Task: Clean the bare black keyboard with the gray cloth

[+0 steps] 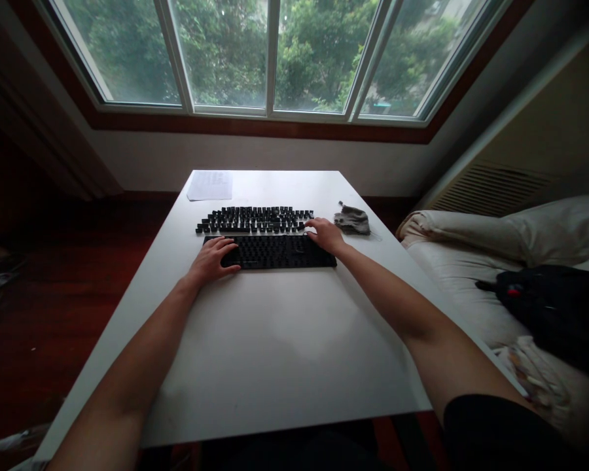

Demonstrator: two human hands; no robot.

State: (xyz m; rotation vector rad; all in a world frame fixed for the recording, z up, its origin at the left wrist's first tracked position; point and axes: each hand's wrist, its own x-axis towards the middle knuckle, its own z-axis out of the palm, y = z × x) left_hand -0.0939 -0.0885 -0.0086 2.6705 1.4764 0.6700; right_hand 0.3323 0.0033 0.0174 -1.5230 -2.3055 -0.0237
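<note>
White, smooth laminate table (275, 353) carries a flat printed paper sheet (210, 185) at its far left. The left hand (214, 260) lies flat on the left end of the black rectangular plastic keyboard (275, 252) mid-table, grip open and empty. Just behind sit rows of small loose black keycaps (254, 219) — a careless brush could scatter them. The right hand (326, 235) curls at the keyboard's right corner — its grip I cannot tell. A crumpled grey cloth (352, 220) lies beside it.

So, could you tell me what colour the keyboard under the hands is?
The keyboard is black, best seen in the head view.
</note>
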